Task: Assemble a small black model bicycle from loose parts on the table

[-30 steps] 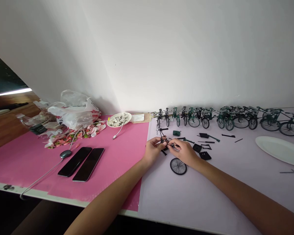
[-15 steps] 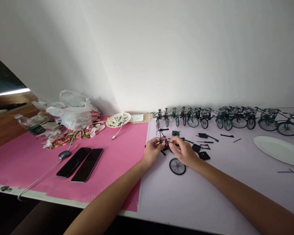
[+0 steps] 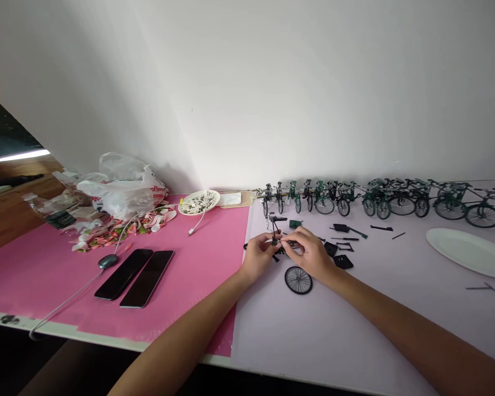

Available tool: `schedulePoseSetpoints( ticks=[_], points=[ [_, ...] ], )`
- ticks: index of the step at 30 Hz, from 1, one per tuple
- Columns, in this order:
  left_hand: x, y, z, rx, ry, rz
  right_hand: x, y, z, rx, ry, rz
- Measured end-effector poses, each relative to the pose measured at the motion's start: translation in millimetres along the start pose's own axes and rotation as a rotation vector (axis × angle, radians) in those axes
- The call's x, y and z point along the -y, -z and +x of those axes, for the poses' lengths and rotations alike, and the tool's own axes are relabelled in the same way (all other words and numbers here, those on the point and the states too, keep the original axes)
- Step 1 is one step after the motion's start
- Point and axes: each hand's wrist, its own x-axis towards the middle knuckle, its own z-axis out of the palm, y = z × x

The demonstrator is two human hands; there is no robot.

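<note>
My left hand (image 3: 257, 257) grips a black model bicycle frame (image 3: 274, 224), its fingers closed round the lower part while the saddle end sticks up above them. Close against it, my right hand (image 3: 312, 254) is pinched at the frame's side; whatever small part lies between thumb and forefinger is too small to make out. Just below the hands a loose spoked wheel (image 3: 298, 280) lies flat on the pale sheet. Beyond the right hand are a green part (image 3: 296, 224), a black flat piece (image 3: 344, 262) and other small black parts.
Assembled model bicycles (image 3: 400, 201) stand in a row along the wall. A white oval plate (image 3: 474, 256) lies at right. On the pink sheet are two phones (image 3: 147, 279), a cable with a dark puck (image 3: 108, 261), a plate of white pieces (image 3: 190, 213) and plastic bags (image 3: 119, 192).
My right hand has shifted slightly left, its fingertips closer to the left hand's. The frame has tipped a little to the right. The loose parts have stayed put.
</note>
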Motion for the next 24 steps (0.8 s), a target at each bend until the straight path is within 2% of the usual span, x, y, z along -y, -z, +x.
schedulePoseSetpoints(
  ticks=[12, 19, 24],
  points=[
    [-0.7, 0.0, -1.0, 0.015, -0.019, 0.015, -0.9, -1.1, -0.4, -0.007, 0.013, -0.011],
    [-2.9, 2.3, -1.3, -0.018, -0.067, 0.121, -2.7, 2.6, -6.4, 0.081, -0.140, 0.055],
    [1.3, 5.0, -1.3, -0.088, -0.093, 0.257, -3.9, 1.1, -8.7, 0.106, -0.174, 0.090]
  ],
)
